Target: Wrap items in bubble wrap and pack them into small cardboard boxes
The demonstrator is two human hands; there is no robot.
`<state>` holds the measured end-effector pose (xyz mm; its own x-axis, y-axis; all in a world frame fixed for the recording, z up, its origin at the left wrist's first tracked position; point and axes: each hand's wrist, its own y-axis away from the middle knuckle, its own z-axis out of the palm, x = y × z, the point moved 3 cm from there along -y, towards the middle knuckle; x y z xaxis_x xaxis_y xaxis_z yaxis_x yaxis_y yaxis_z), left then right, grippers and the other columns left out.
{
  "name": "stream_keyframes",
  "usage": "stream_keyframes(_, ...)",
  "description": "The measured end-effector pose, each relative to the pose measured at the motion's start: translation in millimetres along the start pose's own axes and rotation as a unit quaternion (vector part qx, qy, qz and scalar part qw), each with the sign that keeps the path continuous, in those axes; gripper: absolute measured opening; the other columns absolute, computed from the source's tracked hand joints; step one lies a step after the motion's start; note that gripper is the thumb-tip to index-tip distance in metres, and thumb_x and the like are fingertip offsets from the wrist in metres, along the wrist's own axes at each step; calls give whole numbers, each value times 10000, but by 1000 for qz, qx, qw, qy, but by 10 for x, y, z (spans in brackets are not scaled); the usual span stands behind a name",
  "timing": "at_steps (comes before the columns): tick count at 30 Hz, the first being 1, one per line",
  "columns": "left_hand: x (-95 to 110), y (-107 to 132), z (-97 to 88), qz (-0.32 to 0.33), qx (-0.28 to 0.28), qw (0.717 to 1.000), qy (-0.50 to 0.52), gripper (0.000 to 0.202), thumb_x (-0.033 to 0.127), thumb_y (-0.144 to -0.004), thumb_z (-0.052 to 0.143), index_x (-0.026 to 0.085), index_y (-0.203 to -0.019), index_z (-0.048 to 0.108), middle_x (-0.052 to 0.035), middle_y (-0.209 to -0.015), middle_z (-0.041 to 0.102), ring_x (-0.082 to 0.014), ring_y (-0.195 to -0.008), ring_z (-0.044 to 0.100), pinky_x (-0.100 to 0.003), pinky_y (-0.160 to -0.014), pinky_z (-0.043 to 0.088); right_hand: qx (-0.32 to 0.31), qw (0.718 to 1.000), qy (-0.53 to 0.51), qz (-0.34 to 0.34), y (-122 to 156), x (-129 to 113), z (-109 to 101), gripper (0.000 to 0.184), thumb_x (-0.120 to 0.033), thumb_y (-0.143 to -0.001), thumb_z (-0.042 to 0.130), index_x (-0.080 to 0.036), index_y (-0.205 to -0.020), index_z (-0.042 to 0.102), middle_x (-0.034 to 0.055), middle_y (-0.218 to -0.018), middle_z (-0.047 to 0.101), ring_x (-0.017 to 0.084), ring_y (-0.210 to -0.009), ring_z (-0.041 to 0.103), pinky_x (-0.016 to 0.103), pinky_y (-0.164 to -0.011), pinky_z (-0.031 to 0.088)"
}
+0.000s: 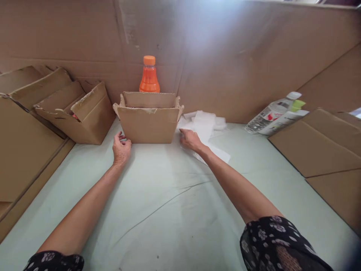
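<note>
A small open-topped cardboard box (148,126) stands upright in the middle of the table, near the back wall. My left hand (122,148) is at its lower left corner, with fingers loosely bent and apart and nothing held. On the other side, my right hand (190,140) rests just right of the box, its index finger stretched towards it and the other fingers partly hidden. Whether either hand touches the box I cannot tell. Thin white packing sheets (204,124) lie loosely piled behind and under my right hand. The box's inside bottom is hidden.
Behind the box stands an orange-capped bottle (149,77) of orange liquid. Another cardboard box (93,113) and a larger carton (31,143) line the left. On the right, a clear plastic bottle (267,114) leans beside a carton (324,139). Cardboard walls (239,75) enclose the pale green tabletop (158,210).
</note>
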<state>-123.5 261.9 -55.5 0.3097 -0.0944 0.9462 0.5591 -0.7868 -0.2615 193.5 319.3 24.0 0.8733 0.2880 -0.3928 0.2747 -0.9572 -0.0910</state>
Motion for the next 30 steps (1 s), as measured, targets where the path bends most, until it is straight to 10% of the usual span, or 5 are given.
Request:
stream_keyframes(11, 55, 1, -63, -6, 28, 1000, -10, 654, 165, -679, 619, 199, -1316, 477, -77, -1129, 632, -99, -652, 595, -281, -728, 535, 31, 997, 43, 53, 1400, 634, -345, 378, -313, -842, 642, -219, -1201, 713, 125, -1364, 656, 353, -1304, 561, 557, -1082, 410)
stream_keyframes(18, 207, 320, -349, 30, 31, 998, -35, 635, 219, -670, 667, 199, -1284, 508, -118, -1220, 582, -171, -874, 637, -352, -857, 534, -49, 993, -68, -86, 1749, 172, -316, 227, -371, -912, 600, -316, -1056, 768, -3, -1231, 738, 232, -1152, 675, 395, -1028, 487)
stream_keyframes(23, 179, 440, -311, 36, 1, 998, -42, 574, 195, -659, 666, 214, -1223, 558, -106, -1197, 603, -199, -938, 641, -395, -918, 530, -28, 997, -37, -60, 1444, 12, -524, 306, -370, -969, 512, -262, -1142, 741, 36, -1260, 724, 250, -1139, 669, 391, -973, 510)
stream_keyframes(30, 130, 521, -196, 30, -3, 999, -29, 602, 186, -713, 636, 193, -1305, 527, -134, -1204, 624, -227, -1015, 653, -404, -941, 535, 9, 996, 84, -42, 219, -27, -273, 488, -56, -823, 566, -210, -1271, 685, 120, -1368, 648, 336, -1294, 532, 491, -1072, 404)
